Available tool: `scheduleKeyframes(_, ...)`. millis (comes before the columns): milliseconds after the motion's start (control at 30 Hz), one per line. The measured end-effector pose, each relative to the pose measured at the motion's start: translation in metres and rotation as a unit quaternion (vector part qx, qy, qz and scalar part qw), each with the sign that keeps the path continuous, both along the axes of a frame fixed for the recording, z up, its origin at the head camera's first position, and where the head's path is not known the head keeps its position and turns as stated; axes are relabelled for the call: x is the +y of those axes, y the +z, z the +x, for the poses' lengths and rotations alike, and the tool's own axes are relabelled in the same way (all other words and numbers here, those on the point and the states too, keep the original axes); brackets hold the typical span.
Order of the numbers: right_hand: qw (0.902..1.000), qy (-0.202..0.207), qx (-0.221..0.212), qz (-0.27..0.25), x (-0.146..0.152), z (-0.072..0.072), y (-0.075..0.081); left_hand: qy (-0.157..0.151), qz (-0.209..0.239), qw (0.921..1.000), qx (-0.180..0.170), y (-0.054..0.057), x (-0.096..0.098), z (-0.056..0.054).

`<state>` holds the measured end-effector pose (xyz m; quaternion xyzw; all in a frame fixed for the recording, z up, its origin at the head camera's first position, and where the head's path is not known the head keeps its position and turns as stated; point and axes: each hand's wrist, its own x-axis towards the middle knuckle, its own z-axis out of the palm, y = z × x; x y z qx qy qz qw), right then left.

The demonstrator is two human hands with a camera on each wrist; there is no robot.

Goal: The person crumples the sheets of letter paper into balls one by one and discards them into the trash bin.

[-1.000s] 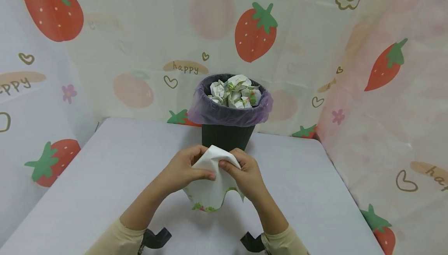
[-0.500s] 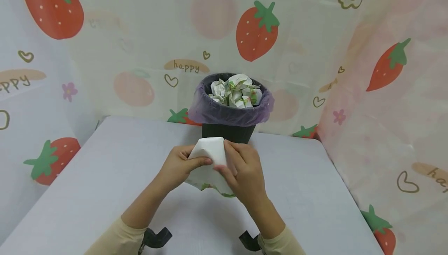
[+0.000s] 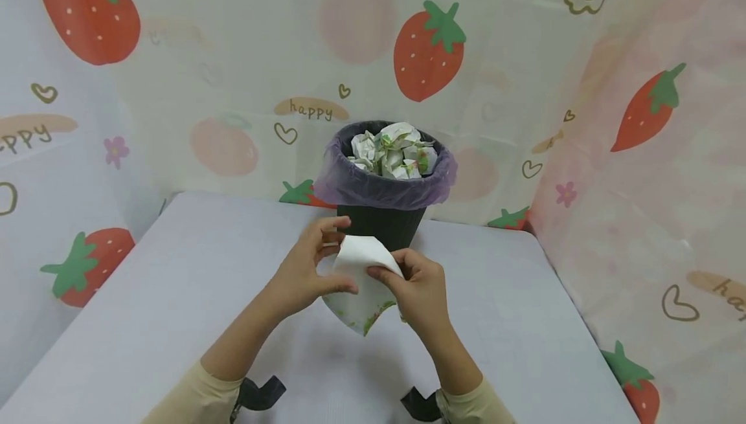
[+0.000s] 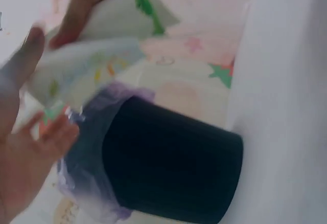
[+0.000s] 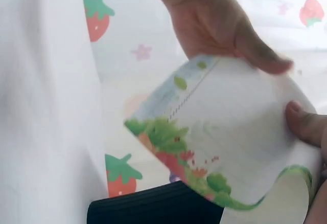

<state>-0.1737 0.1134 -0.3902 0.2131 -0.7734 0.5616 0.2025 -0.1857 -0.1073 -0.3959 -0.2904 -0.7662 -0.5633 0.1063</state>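
A white sheet of paper (image 3: 362, 294) with a printed border of green leaves and red flowers hangs above the table, bent over at its top. My right hand (image 3: 422, 285) pinches its right edge, thumb on the near face. Around the left side of the sheet, my left hand (image 3: 303, 268) has its thumb and fingers spread apart. The left wrist view shows a wide gap between thumb and fingers of the left hand (image 4: 25, 147), with the paper (image 4: 87, 70) between them. The printed corner of the paper (image 5: 168, 147) faces the right wrist camera.
Behind the hands stands a black bin (image 3: 373, 220) with a purple liner (image 3: 381, 194) folded over its rim. Several crumpled paper balls (image 3: 393, 149) fill its top. The white table (image 3: 204, 268) is backed by strawberry-printed sheets (image 3: 262, 42) at the rear and sides.
The left hand goes from gripping the paper to spread fingers. The right hand first moved up and inward over the paper, then back to its right edge. The bin stays put.
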Motion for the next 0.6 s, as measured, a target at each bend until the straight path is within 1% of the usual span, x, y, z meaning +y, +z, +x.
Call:
scheduleKeyframes(67, 0.9997, 0.008, -0.021, -0.005, 0.001, 0.001, 0.002, -0.051, 0.007, 0.9986, 0.014, 0.001, -0.002, -0.001)
scheduleKeyframes(100, 0.9992, 0.016, -0.034, -0.01, 0.001, 0.001, 0.002, -0.065, 0.006, 0.9977, 0.015, 0.001, -0.003, 0.0)
scheduleKeyframes(133, 0.9985, 0.024, -0.046, -0.016, 0.001, 0.001, 0.002, -0.071, 0.009, 0.9973, 0.015, 0.0, -0.003, 0.0)
scheduleKeyframes(167, 0.9973, 0.032, -0.061, -0.023, 0.001, 0.001, 0.002, -0.07, 0.016, 0.9974, 0.012, 0.0, -0.002, 0.0)
scheduleKeyframes(233, 0.994, 0.049, -0.09, -0.039, -0.001, 0.002, 0.003, -0.054, 0.038, 0.9978, 0.008, -0.002, 0.0, 0.002)
scheduleKeyframes(300, 0.9889, 0.065, -0.123, -0.054, -0.003, 0.001, 0.002, -0.027, 0.062, 0.9977, 0.004, -0.003, 0.001, 0.003)
scheduleKeyframes(367, 0.9848, 0.077, -0.148, -0.047, -0.003, 0.0, 0.002, -0.002, 0.076, 0.9971, 0.001, -0.003, 0.001, 0.005)
scheduleKeyframes(433, 0.9826, 0.092, -0.161, -0.009, 0.0, -0.003, 0.002, 0.016, 0.087, 0.9959, -0.017, -0.002, 0.0, 0.005)
scheduleKeyframes(467, 0.9809, 0.105, -0.162, 0.019, 0.003, -0.004, 0.003, 0.023, 0.091, 0.995, -0.034, -0.001, -0.001, 0.006)
scheduleKeyframes(533, 0.9765, 0.138, -0.142, 0.085, 0.012, -0.008, 0.005, 0.031, 0.1, 0.9922, -0.068, 0.001, -0.004, 0.005)
scheduleKeyframes(600, 0.9672, 0.186, -0.107, 0.136, 0.022, -0.011, 0.009, 0.031, 0.115, 0.9876, -0.103, 0.004, -0.008, 0.003)
